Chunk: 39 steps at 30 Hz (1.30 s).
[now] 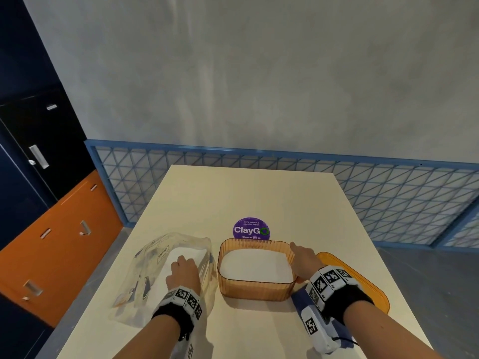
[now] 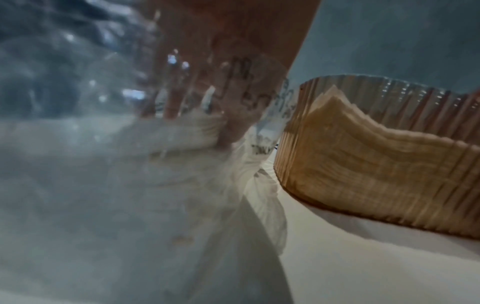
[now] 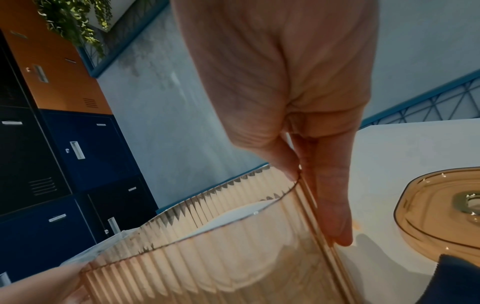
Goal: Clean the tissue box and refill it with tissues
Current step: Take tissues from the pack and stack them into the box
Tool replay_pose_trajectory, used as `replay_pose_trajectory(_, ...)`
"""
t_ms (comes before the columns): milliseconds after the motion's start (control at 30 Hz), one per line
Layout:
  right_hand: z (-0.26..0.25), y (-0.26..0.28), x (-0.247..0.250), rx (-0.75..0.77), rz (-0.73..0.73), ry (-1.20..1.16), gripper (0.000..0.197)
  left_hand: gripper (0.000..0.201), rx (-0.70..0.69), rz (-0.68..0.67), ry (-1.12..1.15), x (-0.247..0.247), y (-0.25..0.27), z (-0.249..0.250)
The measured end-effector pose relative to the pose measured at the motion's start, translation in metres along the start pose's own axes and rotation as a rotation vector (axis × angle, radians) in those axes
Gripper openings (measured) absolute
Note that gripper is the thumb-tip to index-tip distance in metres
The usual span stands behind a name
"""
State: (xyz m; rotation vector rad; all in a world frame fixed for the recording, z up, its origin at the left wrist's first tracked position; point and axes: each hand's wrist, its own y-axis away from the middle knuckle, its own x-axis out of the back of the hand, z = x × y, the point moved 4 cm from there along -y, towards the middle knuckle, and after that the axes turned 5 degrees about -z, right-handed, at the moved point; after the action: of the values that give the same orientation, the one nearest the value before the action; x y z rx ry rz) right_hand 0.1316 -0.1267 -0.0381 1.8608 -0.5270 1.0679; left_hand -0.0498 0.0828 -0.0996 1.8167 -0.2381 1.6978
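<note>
Near the counter's front edge, the left hand (image 1: 183, 274) curls its fingers on the soft, slippery tissue pack (image 1: 166, 270), best gripped through its stack, while the right hand (image 1: 304, 257) pinches the stiff, light tissue box (image 1: 255, 288) at its right rim.

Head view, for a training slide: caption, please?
Right hand steadies the ribbed amber plastic tissue box, half-filled with white tissues, while left hand reaches into the clear plastic pack.
</note>
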Motion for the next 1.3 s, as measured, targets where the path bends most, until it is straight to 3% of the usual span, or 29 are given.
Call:
replay_pose_trajectory(267, -0.002, 0.0, 0.001, 0.018, -0.007, 0.016, 0.052, 0.034, -0.055, 0.014, -0.073, 0.012, -0.005, -0.004)
replay_pose_trajectory(433, -0.003, 0.003, 0.01, 0.022, 0.015, -0.084, 0.054, 0.029, -0.042, 0.019, 0.126, 0.05, -0.011, -0.025)
replay_pose_trajectory(500, -0.009, 0.005, 0.022, 0.086, 0.136, -0.197, 0.053, 0.019, -0.043, 0.101, 0.239, 0.072, -0.004, -0.027)
replay_pose_trajectory(600, -0.031, 0.011, 0.042, 0.234, 0.257, -0.382, 0.035, 0.011, -0.103, 0.275, 0.299, 0.104, 0.016, -0.015)
replay_pose_trajectory(667, -0.052, 0.016, 0.047, 0.273, 0.13, -0.608, 0.034, 0.011, -0.156, 0.384, 0.301, 0.122, 0.028, -0.002)
replay_pose_trajectory(767, -0.082, 0.023, 0.053, 0.214, -0.14, -0.988, 0.052, 0.009, -0.277, 0.527, 0.292, 0.144, 0.044, 0.022)
replay_pose_trajectory(867, -0.101, 0.024, 0.059, 0.189, -0.331, -1.202, 0.06, 0.015, -0.441, 0.583, 0.236, 0.151, 0.051, 0.047)
replay_pose_trajectory(967, -0.106, 0.023, 0.071, 0.214, -0.403, -1.319, 0.05, 0.023, -0.713, 0.591, 0.178, 0.146, 0.055, 0.069)
replay_pose_trajectory(1067, -0.099, 0.024, 0.084, 0.22, -0.3, -1.173, 0.02, 0.03, -0.878, 0.576, 0.199, 0.133, 0.055, 0.078)
replay_pose_trajectory(1167, -0.086, 0.026, 0.094, 0.273, -0.167, -1.048, 0.019, 0.048, -0.771, 0.451, 0.644, 0.129, 0.05, 0.067)
replay_pose_trajectory(1300, -0.078, 0.035, 0.102, 0.343, -0.11, -1.014, 0.011, 0.05, -0.33, 0.122, 1.415, 0.117, 0.033, 0.054)
